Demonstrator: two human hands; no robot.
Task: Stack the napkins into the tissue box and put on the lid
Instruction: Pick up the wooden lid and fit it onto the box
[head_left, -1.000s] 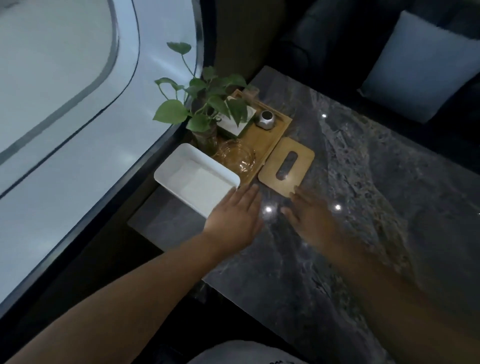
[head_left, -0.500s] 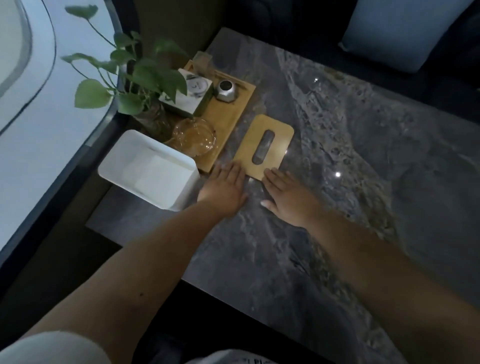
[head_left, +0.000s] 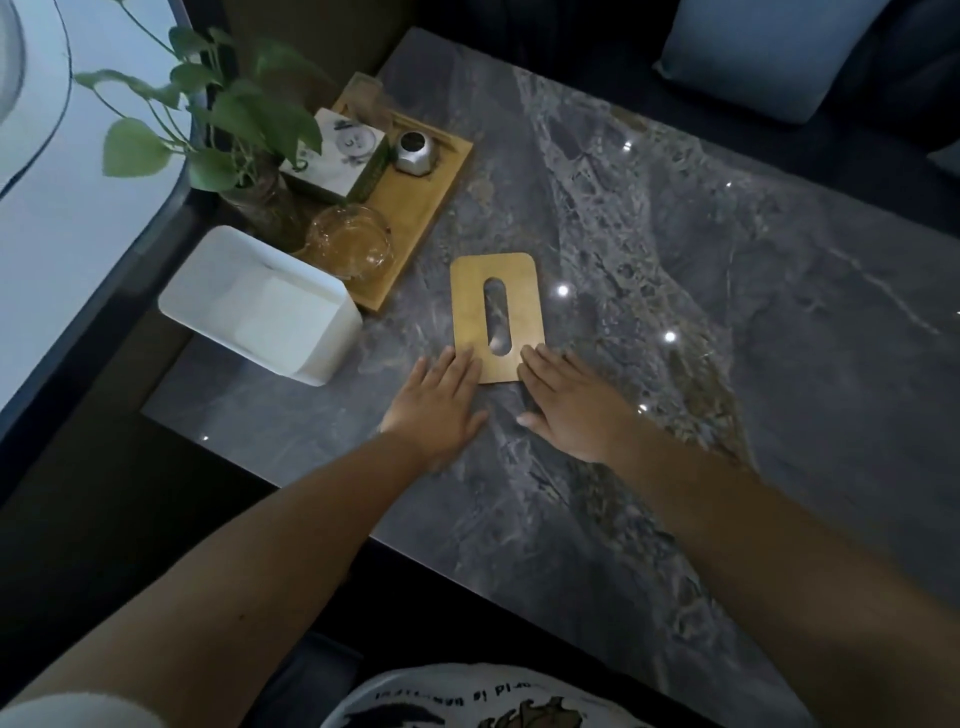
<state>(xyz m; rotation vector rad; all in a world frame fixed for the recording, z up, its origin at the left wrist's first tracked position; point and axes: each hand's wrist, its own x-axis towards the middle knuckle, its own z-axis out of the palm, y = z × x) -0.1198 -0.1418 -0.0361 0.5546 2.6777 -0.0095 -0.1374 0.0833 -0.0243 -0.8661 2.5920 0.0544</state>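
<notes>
A wooden lid (head_left: 475, 306) with an oval slot lies flat on the grey marble table (head_left: 675, 291). My left hand (head_left: 441, 400) rests palm down, its fingertips on the lid's near left corner. My right hand (head_left: 569, 402) lies flat too, fingertips touching the near right corner. Neither hand holds anything. The white tissue box (head_left: 208, 306) stands open at the table's left edge, with white napkins (head_left: 283, 317) stacked inside.
A wooden tray (head_left: 421, 208) behind the box carries a glass bowl (head_left: 350, 241), a small metal pot (head_left: 413, 151) and a white square box (head_left: 337, 150). A leafy plant (head_left: 228, 114) overhangs the back left. A cushion (head_left: 763, 52) lies on the far sofa.
Both hands have come onto the lid's near corners. The lid has slid away from the tray and turned so its slot points straight away from me.
</notes>
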